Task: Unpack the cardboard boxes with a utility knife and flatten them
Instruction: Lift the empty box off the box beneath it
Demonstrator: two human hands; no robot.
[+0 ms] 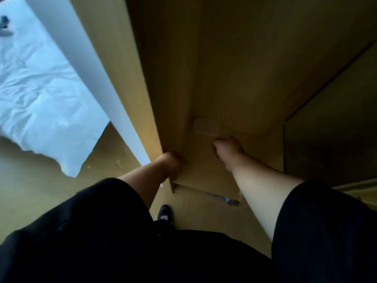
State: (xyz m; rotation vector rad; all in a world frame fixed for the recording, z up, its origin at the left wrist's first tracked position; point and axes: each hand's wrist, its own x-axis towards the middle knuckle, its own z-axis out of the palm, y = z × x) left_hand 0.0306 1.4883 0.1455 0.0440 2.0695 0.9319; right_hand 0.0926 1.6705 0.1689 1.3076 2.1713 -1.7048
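Sleeves: I see black sleeves filling the near edge of my view, one on each arm, both forearms bare beyond them.
Shoe: between the arms, low down, I make out a dark shoe on brown cardboard lying on the floor.
Scrap: just right of the shoe, near the box's bottom edge, lies a small bluish-grey scrap; I cannot tell what it is.
Left hand: my left hand grips the near left corner edge of the big box, fingers curled round the edge and hidden behind it.
Right hand: my right hand sits against the box's front panel with fingers curled; the picture is blurred, so I cannot tell whether it pinches anything.
Tape: just beyond the right hand, a pale strip of clear tape is stuck to the panel, its near edge about touching the knuckles.
Cardboard box: the large cardboard box stands tall before me, filling the middle and right of the view, running from my hands to the far edge.
Flap: on the right, a darker panel or flap angles off the box.
White board: left of the box, a long white board leans alongside it.
Sheet: far left, a crumpled white sheet lies on the floor.
Knife: I see no utility knife here.
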